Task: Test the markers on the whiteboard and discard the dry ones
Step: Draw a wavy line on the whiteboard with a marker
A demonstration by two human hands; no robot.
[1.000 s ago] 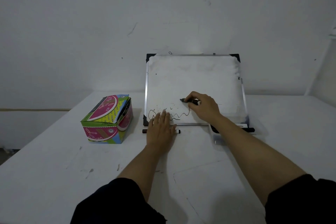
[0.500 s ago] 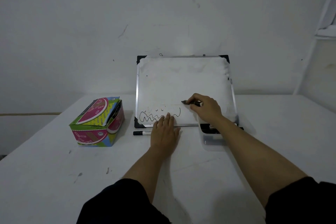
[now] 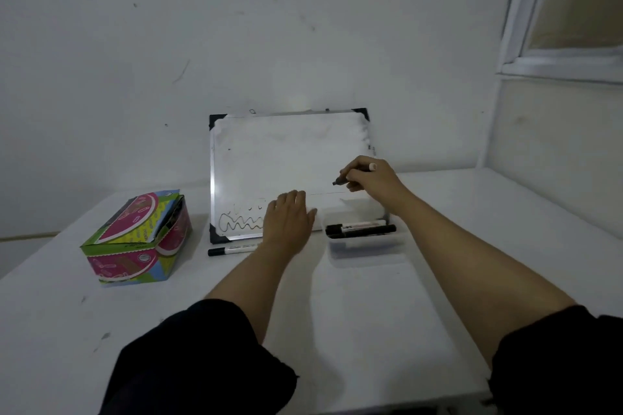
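Head view: right hand (image 3: 374, 178) grips marker (image 3: 341, 179) against whiteboard (image 3: 286, 158).

I see a plain, bare room, likely a small office or study corner. A scuffed white wall (image 3: 236, 44) rises behind a white counter (image 3: 371, 330), and a window frame (image 3: 556, 64) shows at the upper right. A small whiteboard (image 3: 286, 158) leans against the wall at the counter's far edge, beside a bright cardboard box (image 3: 135, 239) of paper clips.
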